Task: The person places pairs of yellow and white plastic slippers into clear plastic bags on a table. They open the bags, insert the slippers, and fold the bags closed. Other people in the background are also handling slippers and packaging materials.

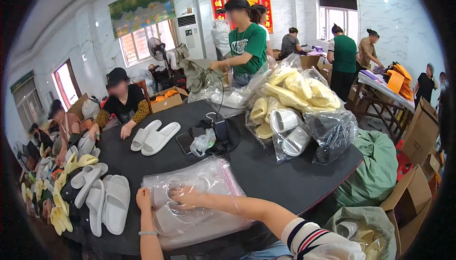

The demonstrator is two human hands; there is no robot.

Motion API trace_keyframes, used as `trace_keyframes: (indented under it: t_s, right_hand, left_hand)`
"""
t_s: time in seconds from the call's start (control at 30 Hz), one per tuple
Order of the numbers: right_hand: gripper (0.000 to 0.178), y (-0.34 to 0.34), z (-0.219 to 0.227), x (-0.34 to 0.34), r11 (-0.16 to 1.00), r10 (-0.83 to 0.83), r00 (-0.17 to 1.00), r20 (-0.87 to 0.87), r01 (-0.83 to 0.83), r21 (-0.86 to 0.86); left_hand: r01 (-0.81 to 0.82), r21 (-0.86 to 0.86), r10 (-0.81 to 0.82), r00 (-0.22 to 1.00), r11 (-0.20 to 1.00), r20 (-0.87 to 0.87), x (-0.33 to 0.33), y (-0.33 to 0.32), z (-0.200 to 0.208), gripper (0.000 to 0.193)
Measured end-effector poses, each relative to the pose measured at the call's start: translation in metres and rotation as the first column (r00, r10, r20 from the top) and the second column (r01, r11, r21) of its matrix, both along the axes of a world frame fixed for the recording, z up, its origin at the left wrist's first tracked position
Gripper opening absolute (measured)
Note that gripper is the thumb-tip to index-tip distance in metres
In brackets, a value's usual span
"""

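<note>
A stack of clear plastic bags [216, 229] lies on the dark table in front of me. A pair of white slippers [167, 218] shows through the clear plastic of the top bag. My left hand [143, 199] is closed on the left edge of that bag. My right hand [186, 197] reaches across from the right and rests over the slippers, fingers stretched out; whether it is inside the bag or on top, I cannot tell. Left of the bags lie loose white slippers [117, 203], and another white pair [156, 139] sits farther back.
Bagged yellow slippers [289, 91] are heaped at the back right of the table [266, 179]. A small plastic bag [203, 142] and a phone [184, 142] lie mid-table. A green sack [370, 162] and cardboard boxes [408, 203] crowd the right side. Several people work around.
</note>
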State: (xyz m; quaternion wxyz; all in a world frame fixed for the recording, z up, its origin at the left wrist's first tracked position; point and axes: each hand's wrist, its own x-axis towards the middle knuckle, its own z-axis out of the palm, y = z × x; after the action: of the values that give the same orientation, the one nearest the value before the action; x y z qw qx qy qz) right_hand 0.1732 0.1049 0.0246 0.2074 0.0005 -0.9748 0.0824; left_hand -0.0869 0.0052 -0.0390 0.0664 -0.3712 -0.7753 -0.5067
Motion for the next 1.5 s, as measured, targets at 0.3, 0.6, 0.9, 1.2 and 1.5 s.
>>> trace_keyframes:
  t_s: [0.3,0.6,0.9,1.2,1.5]
  right_hand:
    - [0.037,0.009,-0.005,0.055,0.939,-0.288,0.957,-0.032,0.276,-0.206]
    - [0.039,0.045,0.017,0.198,0.783,-0.592,0.769,0.241,0.620,-0.057]
    - [0.036,0.097,0.032,0.279,0.610,-0.696,0.717,0.040,0.619,-0.495]
    - [0.028,0.114,0.118,0.254,0.308,-0.614,0.740,-0.275,-0.096,-0.947]
    - [0.025,0.021,0.151,0.123,0.994,0.101,0.977,-0.186,-0.089,0.070]
  left_hand:
    - [-0.011,-0.015,0.012,0.993,1.000,0.121,-0.010,-0.002,-0.011,0.022]
    - [-0.086,-0.093,0.072,0.987,0.992,-0.142,0.032,-0.015,0.024,0.023]
    - [-0.144,-0.035,0.135,0.974,0.989,-0.183,0.021,-0.011,0.011,0.023]
    - [-0.109,-0.124,0.109,0.994,0.986,-0.006,0.023,-0.013,0.016,0.026]
    - [-0.086,-0.111,0.093,0.994,0.990,0.060,0.011,-0.014,0.007,0.030]
